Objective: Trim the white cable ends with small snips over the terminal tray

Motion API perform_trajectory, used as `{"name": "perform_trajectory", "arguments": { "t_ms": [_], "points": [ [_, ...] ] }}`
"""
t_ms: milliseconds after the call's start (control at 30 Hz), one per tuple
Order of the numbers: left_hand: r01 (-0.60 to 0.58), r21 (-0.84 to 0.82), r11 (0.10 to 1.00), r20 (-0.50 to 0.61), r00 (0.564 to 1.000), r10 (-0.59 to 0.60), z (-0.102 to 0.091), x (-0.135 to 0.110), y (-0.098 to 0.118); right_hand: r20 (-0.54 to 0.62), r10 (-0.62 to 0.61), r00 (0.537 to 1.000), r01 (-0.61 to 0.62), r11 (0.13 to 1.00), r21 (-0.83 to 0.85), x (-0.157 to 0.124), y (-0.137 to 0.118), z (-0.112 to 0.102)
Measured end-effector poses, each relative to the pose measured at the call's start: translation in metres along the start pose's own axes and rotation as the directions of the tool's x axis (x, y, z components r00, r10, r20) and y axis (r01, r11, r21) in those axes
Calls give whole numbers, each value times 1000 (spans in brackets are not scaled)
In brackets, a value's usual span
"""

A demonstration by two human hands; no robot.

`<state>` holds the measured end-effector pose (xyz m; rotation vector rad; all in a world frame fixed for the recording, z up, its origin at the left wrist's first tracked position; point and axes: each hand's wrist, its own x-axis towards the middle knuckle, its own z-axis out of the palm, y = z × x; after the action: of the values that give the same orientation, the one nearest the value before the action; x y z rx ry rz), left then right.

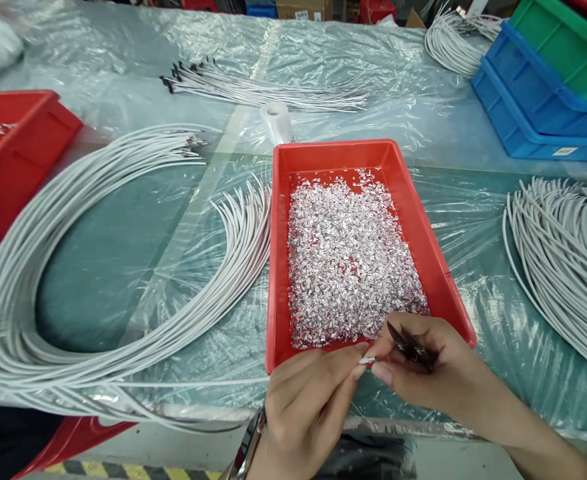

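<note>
We have our left hand (311, 397) at the bottom middle, with finger and thumb pinching a white cable (366, 361) near its tip. Our right hand (436, 360), at the lower right, is curled around a dark pointed tool (407, 345). Its finger and thumb are close to that tip, but we cannot tell if they touch it.

Our hands cover part of the near edge of a red tray (333, 156), which holds lots of tiny silver bits (343, 267). On the left lies a big loop of white cables (208, 300), one end right by the tray. A heap of cables (563, 260) sits at the right edge. Near the top are cables with black ends (273, 91), and a clear roll (277, 125) is just behind the tray. A red bin (23, 160) is at the far left. Blue bins (523, 87) and a green bin (563, 47) are stacked in the upper right.

Our desk (98, 267) is green, with shiny, wrinkly plastic (123, 40) over it. Yellow and black stripes (133, 471) mark the floor (168, 447) at the bottom left.
</note>
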<state>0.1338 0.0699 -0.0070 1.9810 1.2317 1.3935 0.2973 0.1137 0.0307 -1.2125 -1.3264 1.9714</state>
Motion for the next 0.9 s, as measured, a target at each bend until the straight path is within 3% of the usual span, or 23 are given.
{"name": "perform_trajectory", "arguments": {
  "t_ms": [467, 900],
  "points": [
    [-27, 128, 991, -85, 996, 38, 9, -5, 0, -178, -21, 984, 19, 1000, -11, 0, 6, 11],
    [-30, 158, 987, -60, 997, 40, 10, -5, -1, -172, 5, 985, -9, 1000, -21, 1, 2, 12]
  ]
}}
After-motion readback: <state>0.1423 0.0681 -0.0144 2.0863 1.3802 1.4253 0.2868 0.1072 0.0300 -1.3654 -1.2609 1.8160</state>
